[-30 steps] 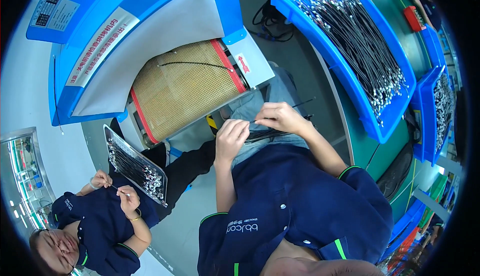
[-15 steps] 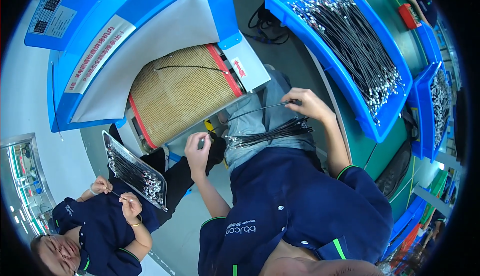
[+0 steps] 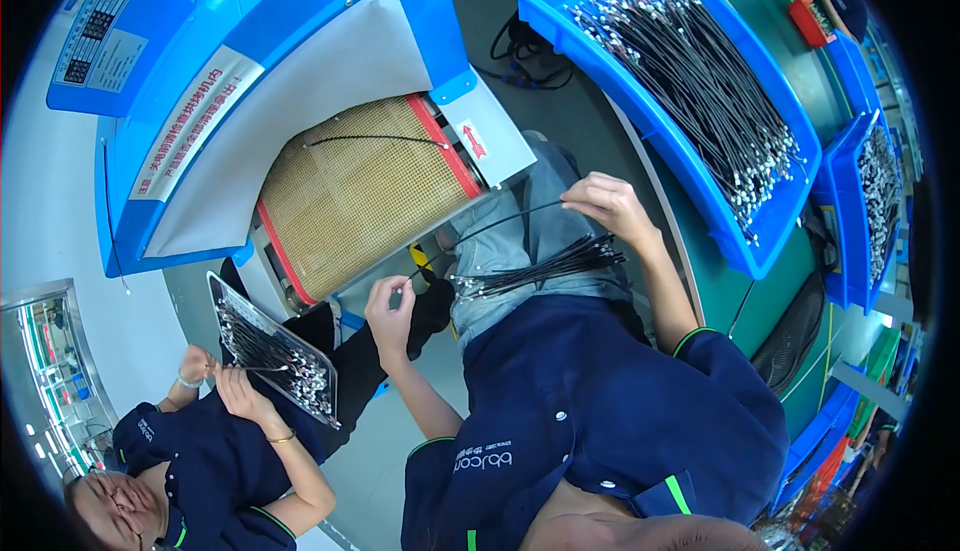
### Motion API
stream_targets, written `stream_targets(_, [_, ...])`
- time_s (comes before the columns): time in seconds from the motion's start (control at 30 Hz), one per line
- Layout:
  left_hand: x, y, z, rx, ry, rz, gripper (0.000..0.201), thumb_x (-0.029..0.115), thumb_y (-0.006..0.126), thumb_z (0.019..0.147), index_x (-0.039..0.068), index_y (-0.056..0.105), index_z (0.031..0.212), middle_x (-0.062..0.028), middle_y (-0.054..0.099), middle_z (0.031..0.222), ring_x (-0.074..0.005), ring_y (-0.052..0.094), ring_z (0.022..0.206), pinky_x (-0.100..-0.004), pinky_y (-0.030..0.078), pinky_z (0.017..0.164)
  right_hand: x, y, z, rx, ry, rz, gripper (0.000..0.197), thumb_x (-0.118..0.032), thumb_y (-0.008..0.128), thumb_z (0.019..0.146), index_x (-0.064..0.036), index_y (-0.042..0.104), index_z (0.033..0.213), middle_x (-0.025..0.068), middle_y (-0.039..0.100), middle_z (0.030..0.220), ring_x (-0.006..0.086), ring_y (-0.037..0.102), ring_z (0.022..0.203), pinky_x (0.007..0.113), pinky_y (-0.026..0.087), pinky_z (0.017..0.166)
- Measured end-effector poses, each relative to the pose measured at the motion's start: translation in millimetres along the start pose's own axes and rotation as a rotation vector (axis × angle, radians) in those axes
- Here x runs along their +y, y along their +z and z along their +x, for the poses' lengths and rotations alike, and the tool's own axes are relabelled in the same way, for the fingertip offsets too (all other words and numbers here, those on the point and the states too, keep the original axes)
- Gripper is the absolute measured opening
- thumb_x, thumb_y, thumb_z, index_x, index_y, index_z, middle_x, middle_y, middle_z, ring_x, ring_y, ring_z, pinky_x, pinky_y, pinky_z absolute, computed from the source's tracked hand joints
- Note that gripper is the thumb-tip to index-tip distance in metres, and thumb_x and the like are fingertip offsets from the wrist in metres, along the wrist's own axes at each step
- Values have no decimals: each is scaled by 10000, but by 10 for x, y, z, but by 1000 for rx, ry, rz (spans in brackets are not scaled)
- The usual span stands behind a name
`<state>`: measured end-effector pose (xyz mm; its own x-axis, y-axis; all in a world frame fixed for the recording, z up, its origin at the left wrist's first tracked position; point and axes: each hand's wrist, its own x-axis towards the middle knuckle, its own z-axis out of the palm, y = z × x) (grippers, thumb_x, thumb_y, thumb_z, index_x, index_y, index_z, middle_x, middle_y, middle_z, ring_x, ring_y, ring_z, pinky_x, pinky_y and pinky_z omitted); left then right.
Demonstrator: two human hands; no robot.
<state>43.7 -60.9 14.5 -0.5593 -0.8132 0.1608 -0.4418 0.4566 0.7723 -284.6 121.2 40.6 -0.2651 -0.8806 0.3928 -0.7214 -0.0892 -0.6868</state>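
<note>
A thin black cable (image 3: 508, 217) stretches in a slight curve between my two hands, above my lap. My right hand (image 3: 612, 205) pinches its right end. At the lower left, my left hand (image 3: 390, 316) is closed with thumb and fingertips together at the cable's other end. A loose bundle of black cables (image 3: 540, 267) with small pale connectors lies across my thighs, just below the held cable and apart from my hands.
Ahead, a blue machine (image 3: 420, 11) has a mesh conveyor belt (image 3: 350, 196) with one black cable (image 3: 375, 138) on it. Blue bins (image 3: 672, 146) of cables stand on the green table (image 3: 735, 296) at right. At left, a co-worker's hands (image 3: 235, 386) hold a cable beside a tray (image 3: 330, 363) of cables.
My left hand has shifted slightly down and left, and more of the cable shows near it. My right hand stays nearly in place. The co-worker's hands have moved closer together.
</note>
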Motion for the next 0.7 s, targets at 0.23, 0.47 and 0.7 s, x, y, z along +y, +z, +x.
stream_targets(0.23, [9, 0, -1, -24, -15, 15, 87, -17, 669, 790, -8, 631, 867, -94, 628, 813, -196, 607, 731, -293, 488, 695, 30, 32, -7, 28, -46, 18, 116, -40, 714, 770, -27, 675, 878, 68, 659, 810, 217, 627, 723, 321, 509, 652])
stream_targets(0.47, [25, -22, -3, -17, -3, 12, 81, -24, 665, 785, -9, 630, 857, -97, 630, 810, -205, 614, 739, -299, 491, 704, 18, 21, -45, 18, 12, 10, 118, -80, 728, 777, -27, 673, 868, 73, 650, 767, 219, 617, 678, 324, 497, 617])
stream_targets(0.7, [24, -51, -2, -17, 1, 29, 83, -26, 668, 776, -6, 631, 848, -100, 633, 810, -214, 619, 740, -304, 494, 702, 38, 24, -72, -28, 44, 37, 111, -79, 741, 769, -25, 659, 819, 77, 645, 740, 213, 606, 647, 320, 474, 577])
